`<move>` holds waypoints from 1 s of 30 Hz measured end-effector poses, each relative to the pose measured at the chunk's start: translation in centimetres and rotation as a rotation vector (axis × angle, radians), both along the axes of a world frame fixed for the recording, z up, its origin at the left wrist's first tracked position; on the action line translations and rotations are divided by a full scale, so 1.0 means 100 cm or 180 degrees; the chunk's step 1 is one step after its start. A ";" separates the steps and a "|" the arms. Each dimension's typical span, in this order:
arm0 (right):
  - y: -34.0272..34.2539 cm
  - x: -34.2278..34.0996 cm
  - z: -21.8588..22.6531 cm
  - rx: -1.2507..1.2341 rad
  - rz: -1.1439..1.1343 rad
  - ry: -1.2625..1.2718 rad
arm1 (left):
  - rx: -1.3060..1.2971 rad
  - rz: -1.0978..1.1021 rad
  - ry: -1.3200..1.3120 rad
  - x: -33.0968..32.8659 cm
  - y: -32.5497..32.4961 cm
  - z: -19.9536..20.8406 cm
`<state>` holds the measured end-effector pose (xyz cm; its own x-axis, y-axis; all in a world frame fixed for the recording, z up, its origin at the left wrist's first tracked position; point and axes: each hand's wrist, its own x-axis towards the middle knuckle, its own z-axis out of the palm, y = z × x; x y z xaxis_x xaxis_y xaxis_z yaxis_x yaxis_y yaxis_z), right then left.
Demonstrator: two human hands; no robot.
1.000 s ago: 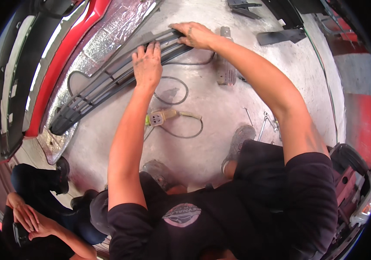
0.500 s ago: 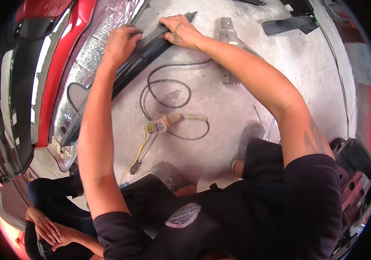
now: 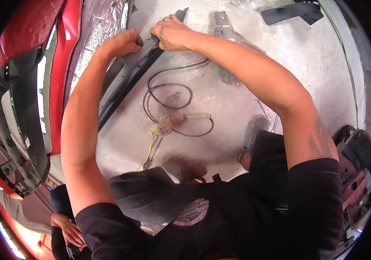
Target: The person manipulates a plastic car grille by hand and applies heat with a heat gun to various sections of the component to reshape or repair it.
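A long black plastic trim strip (image 3: 130, 80) slants from beside my left forearm up to the far middle. Its near end is hidden behind that forearm. My right hand (image 3: 170, 33) is closed round the strip close to its far end, thumb side toward my left hand. My left hand (image 3: 126, 42) is curled into a fist at the strip's left edge, a short way from the right hand. Whatever its fingers pinch, if anything, is hidden. Right of the strip, a grey tool shaped like a heat gun (image 3: 224, 31) lies on the floor, partly under my right forearm.
A dark cord (image 3: 168, 84) loops over the floor to a socket box (image 3: 164, 127) with a yellow cable. Red and black car panels (image 3: 66, 52) stand at the left, beside silvery foil (image 3: 103, 26). A black plastic piece (image 3: 291, 14) lies far right. Another person's hands (image 3: 69, 232) rest at lower left.
My left hand has drawn slightly away from my right hand, its fingers curling into a fist, and my left elbow has swung outward. The strip now lies at a steeper slant.
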<state>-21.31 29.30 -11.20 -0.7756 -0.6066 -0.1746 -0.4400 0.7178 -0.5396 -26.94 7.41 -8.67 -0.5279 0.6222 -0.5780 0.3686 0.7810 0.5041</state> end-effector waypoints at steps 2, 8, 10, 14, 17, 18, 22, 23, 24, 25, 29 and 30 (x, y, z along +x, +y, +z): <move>0.005 0.002 -0.003 -0.0036 -0.0065 0.0051 | 0.0129 -0.0041 0.0111 0.002 0.005 0.000; 0.004 0.012 -0.005 -0.0145 -0.0195 0.0334 | 0.0355 -0.0086 0.0038 0.004 0.015 0.007; 0.005 0.012 -0.002 -0.0161 -0.0245 0.0384 | 0.0063 -0.0226 -0.0091 0.001 0.019 0.009; 0.004 0.014 0.002 -0.0072 -0.0178 0.0249 | -0.0047 0.0016 -0.0204 0.006 0.018 0.008; 0.002 0.015 0.001 -0.0053 -0.0206 0.0289 | -0.0047 -0.0027 0.0117 0.007 0.016 -0.002; 0.002 0.015 -0.001 -0.0007 -0.0194 0.0346 | -0.0116 -0.0054 0.0050 0.006 0.017 -0.004; 0.002 0.015 -0.001 -0.0088 -0.0120 0.0332 | 0.0007 -0.0044 -0.0179 0.005 0.017 0.000; 0.001 0.015 -0.001 -0.0097 -0.0111 0.0309 | -0.0001 -0.0034 -0.0202 0.005 0.016 -0.001; 0.000 0.015 0.000 -0.0131 -0.0118 0.0405 | 0.0007 0.0008 -0.0252 0.005 0.016 0.000; 0.003 0.017 -0.003 -0.0158 -0.0149 0.0509 | 0.0020 0.0025 -0.0294 0.003 0.019 0.002; 0.010 0.017 -0.022 -0.0458 -0.0219 0.0800 | -0.0041 0.0097 -0.0483 0.002 0.023 0.004; 0.013 0.019 -0.022 -0.0459 -0.0248 0.0840 | 0.0098 0.0291 -0.0468 0.006 0.019 0.001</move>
<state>-19.37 30.58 -13.37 -0.8279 -0.5473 0.1224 -0.5249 0.6793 -0.5128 -26.34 9.27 -8.59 -0.4942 0.5942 -0.6346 0.2172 0.7912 0.5717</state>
